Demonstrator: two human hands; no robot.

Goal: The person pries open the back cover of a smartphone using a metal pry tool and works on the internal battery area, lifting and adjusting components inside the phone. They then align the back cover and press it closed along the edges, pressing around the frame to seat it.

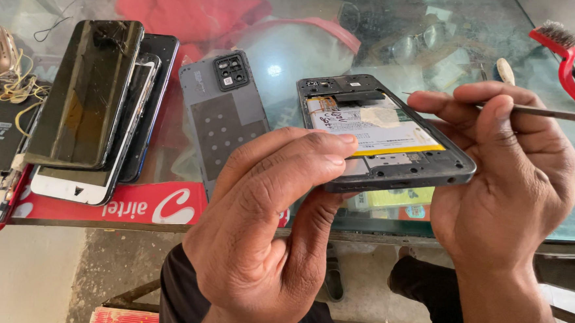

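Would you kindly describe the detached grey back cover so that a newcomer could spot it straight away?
Start at the glass-topped table and find the stack of dark phones on its left side. Just right of that stack, beyond the left hand, the flat grey plastic back cover lies inside-up. Unlike its neighbours it is a thin shell, with a black camera block at its top and rows of small dots.

Both hands are bare, with no rings, watch or gloves showing on the left hand (258, 225) or the right hand (502, 186). The fingers (314, 150) have short, trimmed nails. Below the wrists, dark cloth, probably black trousers (182, 293), covers the knees; no sleeves reach the wrists.
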